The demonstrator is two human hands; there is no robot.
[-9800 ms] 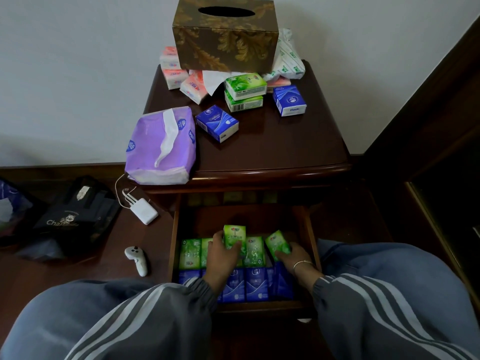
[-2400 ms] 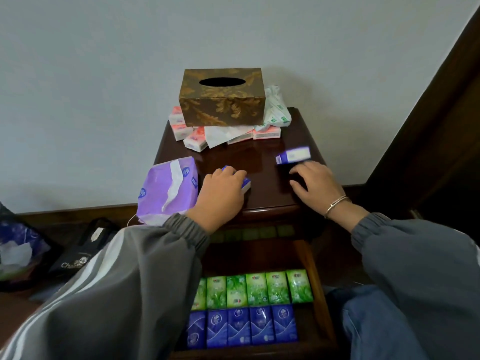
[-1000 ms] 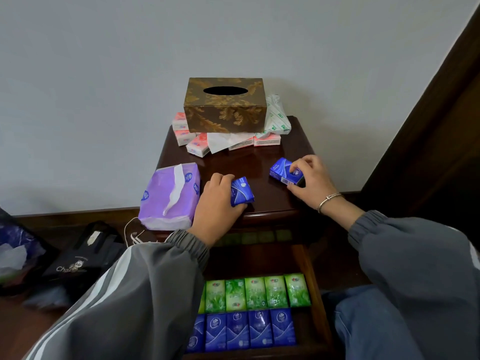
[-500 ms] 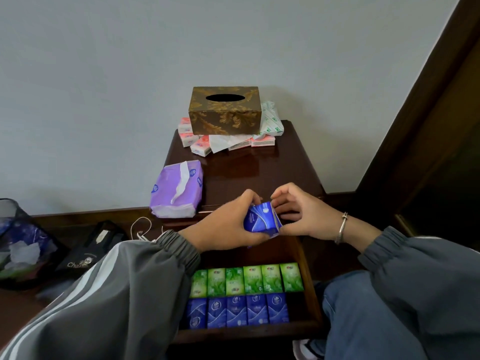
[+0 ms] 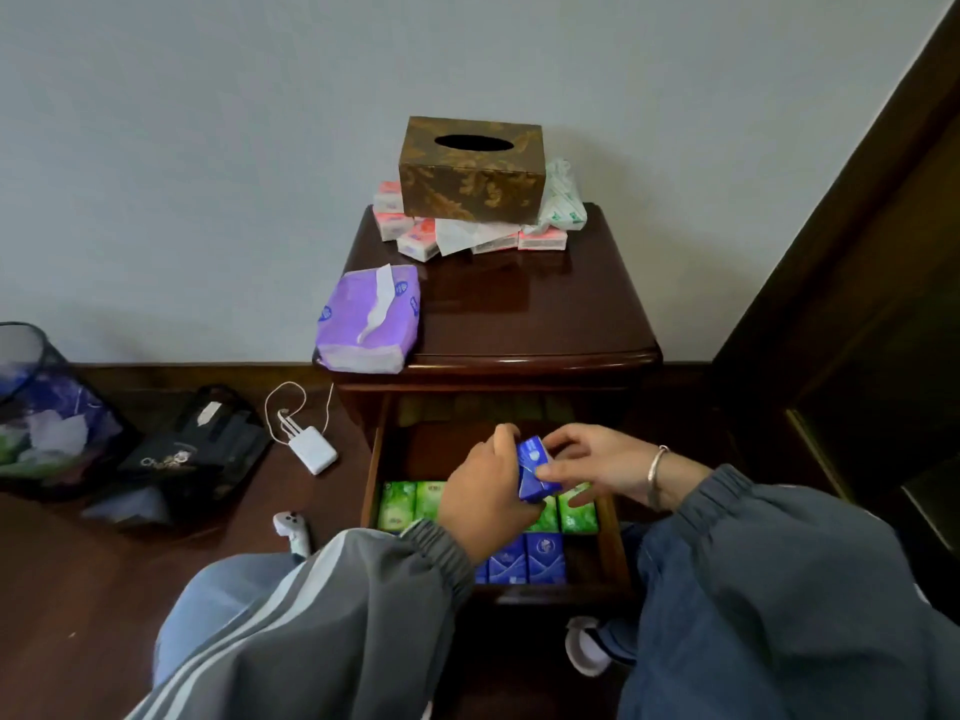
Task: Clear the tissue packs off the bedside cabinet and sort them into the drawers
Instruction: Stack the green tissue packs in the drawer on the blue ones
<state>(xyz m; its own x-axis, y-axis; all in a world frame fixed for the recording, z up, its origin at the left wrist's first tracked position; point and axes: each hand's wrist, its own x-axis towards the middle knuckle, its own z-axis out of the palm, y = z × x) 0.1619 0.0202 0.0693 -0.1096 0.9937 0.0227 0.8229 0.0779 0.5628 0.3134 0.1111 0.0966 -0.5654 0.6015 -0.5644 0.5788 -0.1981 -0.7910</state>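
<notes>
Over the open drawer (image 5: 609, 532), my left hand (image 5: 480, 504) grips blue tissue packs (image 5: 535, 472) held on edge. My right hand (image 5: 597, 459) pinches the same blue packs from the right, thumb on their face. In the drawer a row of green packs (image 5: 410, 504) lies behind a row of blue packs (image 5: 545, 561); my left arm hides part of both. On the cabinet top (image 5: 545, 314) remain a purple soft tissue pack (image 5: 371, 317) at the front left, and pink packs (image 5: 415, 241) and a white-green pack (image 5: 563, 205) under and beside the brown tissue box (image 5: 470, 168).
A mesh waste bin (image 5: 31, 407), a black bag (image 5: 182, 459), a white charger with its cable (image 5: 311, 449) and a white controller (image 5: 293, 530) lie on the low wooden surface to the left. Dark wooden furniture (image 5: 857, 304) rises on the right. My knees flank the drawer.
Each hand picked a blue pack off the cabinet top, brought them together, and both hands have now dropped with them to just above the drawer. My view has tilted down.
</notes>
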